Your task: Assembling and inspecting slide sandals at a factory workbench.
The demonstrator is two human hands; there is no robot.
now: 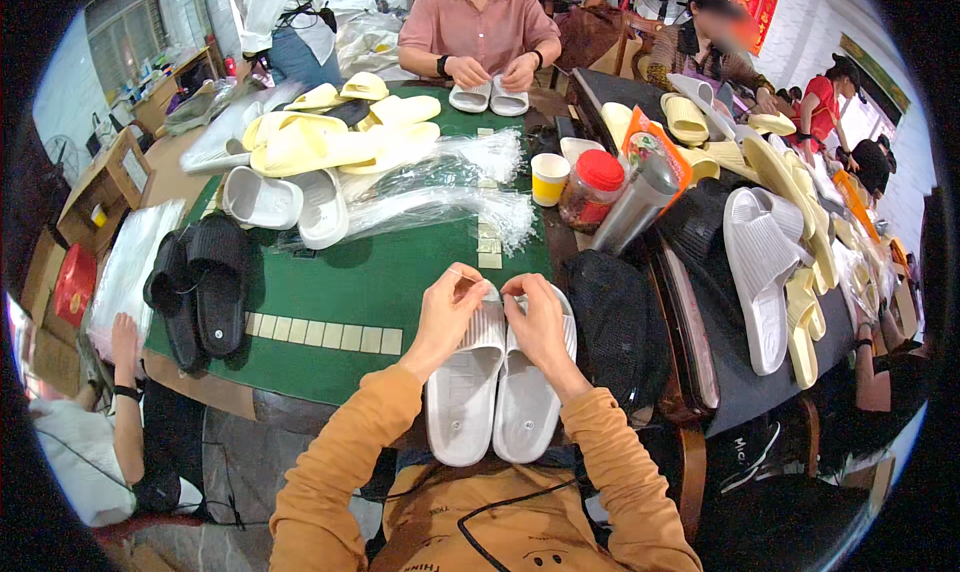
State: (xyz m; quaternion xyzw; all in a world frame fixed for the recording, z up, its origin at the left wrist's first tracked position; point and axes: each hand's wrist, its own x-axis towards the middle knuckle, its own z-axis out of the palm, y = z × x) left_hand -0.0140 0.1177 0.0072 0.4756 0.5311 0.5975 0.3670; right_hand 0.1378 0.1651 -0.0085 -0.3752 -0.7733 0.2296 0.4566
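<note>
Grip pinched narrow, our left hand [447, 307] and right hand [533, 317] press the pale grey ribbed foam slippers [495, 392] together, paired sole-down at the green-covered bench [380, 272] edge.

The scene is being lit brightly and evenly from overhead; edges are being bent and darkened by fisheye distortion, shadows kept soft.
</note>
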